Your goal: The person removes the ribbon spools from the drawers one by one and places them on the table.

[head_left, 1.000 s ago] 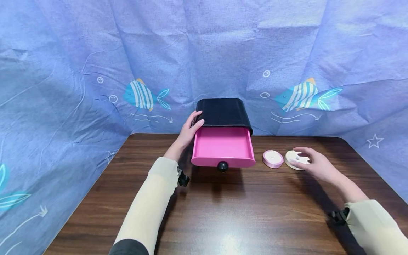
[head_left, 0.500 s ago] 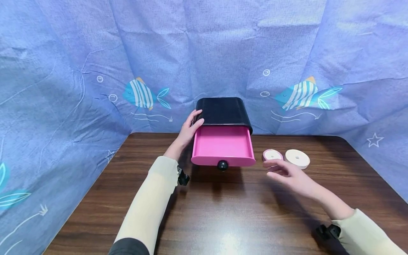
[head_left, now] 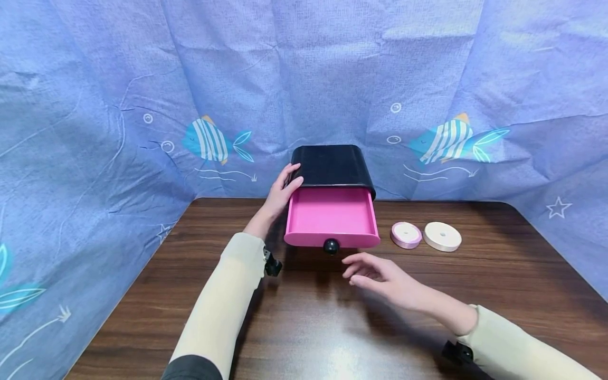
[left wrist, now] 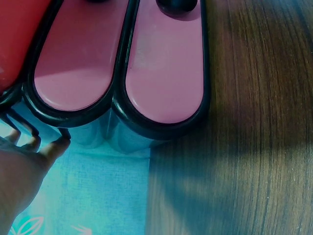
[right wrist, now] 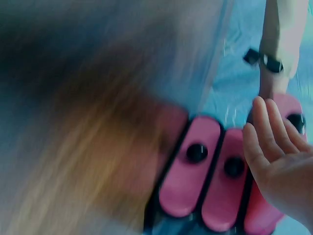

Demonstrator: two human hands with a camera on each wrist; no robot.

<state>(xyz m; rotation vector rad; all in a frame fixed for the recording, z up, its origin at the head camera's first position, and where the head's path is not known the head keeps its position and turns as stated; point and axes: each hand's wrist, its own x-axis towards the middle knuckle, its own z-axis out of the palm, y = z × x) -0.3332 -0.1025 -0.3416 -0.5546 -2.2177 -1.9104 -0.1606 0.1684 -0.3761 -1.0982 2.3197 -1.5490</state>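
Note:
A black drawer cabinet (head_left: 332,166) stands at the back of the table. Its top pink drawer (head_left: 332,240) is pulled out, with the bare pink bottom showing. The fingers and thumb of my left hand (head_left: 277,199) steady the cabinet at its upper left side. Below, in the left wrist view, closed pink drawer fronts (left wrist: 166,73) sit in the black frame. My right hand (head_left: 387,279) hovers in front of the drawer, to the right of its round black knob (head_left: 331,246), fingers loosely bent and holding nothing. In the right wrist view that hand (right wrist: 281,156) overlaps the drawer fronts.
Right of the cabinet lie two ribbon rolls on the brown wooden table (head_left: 228,316): one pink-edged roll (head_left: 406,235) and a larger cream roll (head_left: 442,237). A blue fish-print cloth (head_left: 332,79) hangs behind the table.
My right hand has come away from the cream ribbon roll, passing leftward and toward the front to near the drawer knob. The left hand, cabinet and both rolls stay in place.

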